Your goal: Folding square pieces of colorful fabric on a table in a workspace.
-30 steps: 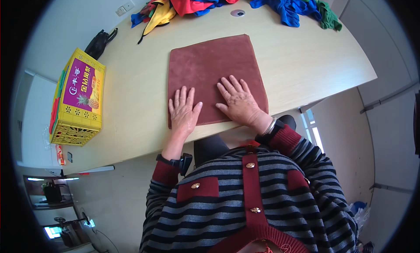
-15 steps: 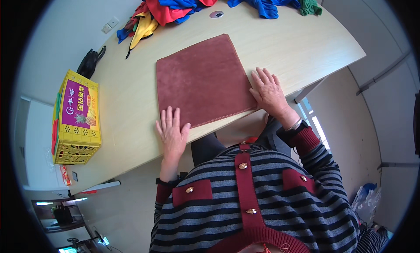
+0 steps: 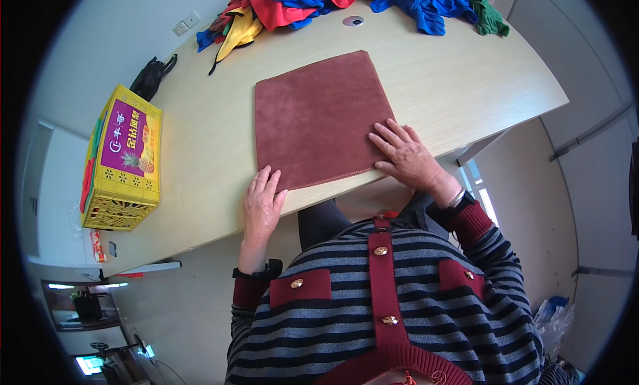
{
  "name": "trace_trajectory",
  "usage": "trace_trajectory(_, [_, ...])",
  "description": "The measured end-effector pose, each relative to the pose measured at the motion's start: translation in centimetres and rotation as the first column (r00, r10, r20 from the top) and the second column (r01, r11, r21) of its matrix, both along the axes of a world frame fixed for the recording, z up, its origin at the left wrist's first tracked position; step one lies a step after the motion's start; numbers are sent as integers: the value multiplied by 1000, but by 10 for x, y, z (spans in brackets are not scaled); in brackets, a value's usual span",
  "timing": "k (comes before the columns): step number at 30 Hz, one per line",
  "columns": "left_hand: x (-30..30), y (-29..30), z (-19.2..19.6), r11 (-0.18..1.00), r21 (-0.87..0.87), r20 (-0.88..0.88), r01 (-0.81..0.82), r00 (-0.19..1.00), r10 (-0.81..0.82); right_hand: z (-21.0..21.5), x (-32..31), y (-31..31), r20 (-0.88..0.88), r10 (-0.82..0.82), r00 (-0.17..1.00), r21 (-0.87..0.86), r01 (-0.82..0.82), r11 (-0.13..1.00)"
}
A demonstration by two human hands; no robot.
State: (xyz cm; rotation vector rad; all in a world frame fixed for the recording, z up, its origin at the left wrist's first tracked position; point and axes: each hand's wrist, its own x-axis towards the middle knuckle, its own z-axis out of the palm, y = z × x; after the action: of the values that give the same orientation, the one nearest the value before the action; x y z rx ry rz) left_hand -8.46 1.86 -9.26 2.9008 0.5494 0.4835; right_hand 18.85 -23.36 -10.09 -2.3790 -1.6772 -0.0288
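Note:
A reddish-brown cloth (image 3: 319,119), square with stitched edges, lies flat on the pale wooden table (image 3: 206,139) in front of me. My left hand (image 3: 262,202) rests at its near left corner, fingertips on or beside the edge and the fingers stretched out. On the near right corner lies my right hand (image 3: 407,157), palm down, its fingers extended over the cloth. Neither hand grips anything. The part of the cloth under my right palm is hidden.
A heap of red, blue and green cloths (image 3: 293,5) with a yellow one (image 3: 241,33) covers the far edge. At the left stand a yellow crate (image 3: 126,162) and a black bag (image 3: 152,77). A round grommet (image 3: 353,21) sits in the tabletop.
My right hand has shifted from the cloth's right edge inward onto its near right corner. My left hand has slid slightly outward to the near left corner. The view has shifted a little.

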Motion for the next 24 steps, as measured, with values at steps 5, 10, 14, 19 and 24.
trace_trajectory(5, [0,-8,-3,999,39,26,-11,1000,10,5,15,1,3,-21,1000,-45,21,999])
trace_trajectory(10, [2,19,-6,994,107,-74,10,997,-2,8,-5,-6,36,-26,999,-12,27,1000])
trace_trajectory(14, [10,68,8,982,189,-191,8,981,28,49,-38,0,-22,75,997,-147,-77,986])
trace_trajectory(19, [44,130,18,930,368,-346,-5,928,141,42,-65,33,13,230,973,-92,-227,969])
trace_trajectory(24, [69,143,25,874,473,-251,-111,934,254,48,-106,94,-91,385,919,-154,-394,906])
